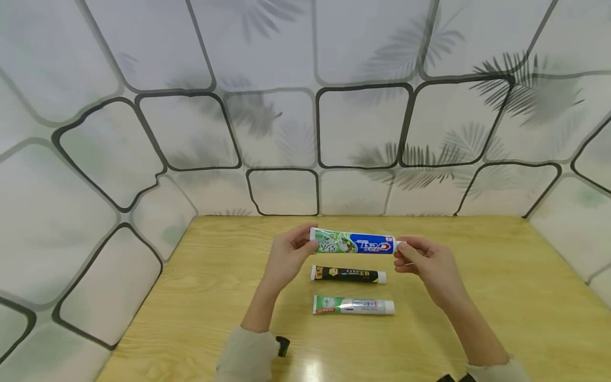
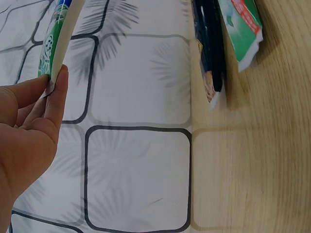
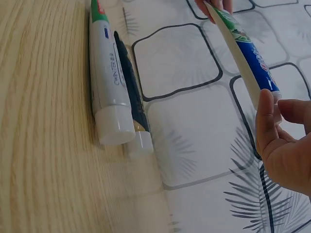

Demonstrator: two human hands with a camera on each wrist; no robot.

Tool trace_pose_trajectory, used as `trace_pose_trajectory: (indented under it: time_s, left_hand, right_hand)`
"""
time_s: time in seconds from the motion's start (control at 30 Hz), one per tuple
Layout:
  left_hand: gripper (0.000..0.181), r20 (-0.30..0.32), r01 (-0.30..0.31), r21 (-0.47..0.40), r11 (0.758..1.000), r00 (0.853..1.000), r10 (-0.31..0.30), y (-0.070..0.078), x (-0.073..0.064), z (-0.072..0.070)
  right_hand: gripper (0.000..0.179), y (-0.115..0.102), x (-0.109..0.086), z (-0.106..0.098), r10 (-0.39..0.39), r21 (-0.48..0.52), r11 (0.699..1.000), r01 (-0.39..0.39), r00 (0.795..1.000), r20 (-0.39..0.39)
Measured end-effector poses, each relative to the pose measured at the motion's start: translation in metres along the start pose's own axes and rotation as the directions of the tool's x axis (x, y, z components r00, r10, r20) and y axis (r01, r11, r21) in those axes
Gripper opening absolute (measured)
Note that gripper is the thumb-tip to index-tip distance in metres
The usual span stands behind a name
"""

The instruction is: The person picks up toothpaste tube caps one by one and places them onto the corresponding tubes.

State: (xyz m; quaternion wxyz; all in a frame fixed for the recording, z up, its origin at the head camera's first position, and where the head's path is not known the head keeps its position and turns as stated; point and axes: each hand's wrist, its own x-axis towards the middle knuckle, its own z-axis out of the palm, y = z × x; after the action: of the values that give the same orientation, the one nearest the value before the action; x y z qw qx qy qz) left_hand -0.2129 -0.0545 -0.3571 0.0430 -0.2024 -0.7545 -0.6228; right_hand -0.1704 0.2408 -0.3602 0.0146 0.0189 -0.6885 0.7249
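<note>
A blue and green Crest toothpaste tube (image 1: 355, 242) is held level above the table, its lettering upside down in the head view. My left hand (image 1: 288, 256) pinches its flat crimped end between thumb and fingers. At the other end, my right hand (image 1: 431, 268) pinches the white cap (image 3: 277, 112) with thumb and fingertips. Nearer to me, a black toothpaste tube (image 1: 350, 274) with a white cap lies on the table. Parallel to it lies a green and white toothpaste tube (image 1: 354, 305), its cap also pointing right.
The wood-grain table (image 1: 200, 297) meets a wall (image 1: 281, 127) patterned with outlined blocks and dark leaves at its back edge. Similar panels rise on the left and right. A small black object (image 1: 282, 346) shows beside the left sleeve (image 1: 250, 354).
</note>
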Motion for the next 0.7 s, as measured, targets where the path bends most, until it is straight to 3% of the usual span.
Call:
trace_pose_trajectory:
  time_s: [0.17,0.33,0.5,0.7]
  left_hand:
    - [0.038,0.038,0.088,0.072,0.994,0.995,-0.091,-0.014,0.016,-0.003]
    - [0.04,0.097,0.154,0.064,0.986,0.982,-0.16,-0.027,0.032,-0.002]
    - [0.041,0.139,0.207,0.076,0.975,0.967,-0.216,-0.048,0.045,0.003]
    - [0.046,0.181,0.256,0.177,0.95,0.941,-0.287,-0.074,0.056,0.009]
  right_hand:
    - [0.046,0.008,0.021,-0.002,0.073,-0.072,0.995,-0.07,0.996,0.049]
    - [0.044,0.022,0.038,-0.007,0.13,-0.072,0.99,-0.124,0.989,0.073]
    - [0.042,0.039,0.055,-0.01,0.185,-0.118,0.978,-0.175,0.979,0.084]
    - [0.039,0.054,0.07,-0.011,0.222,-0.169,0.964,-0.203,0.97,0.102]
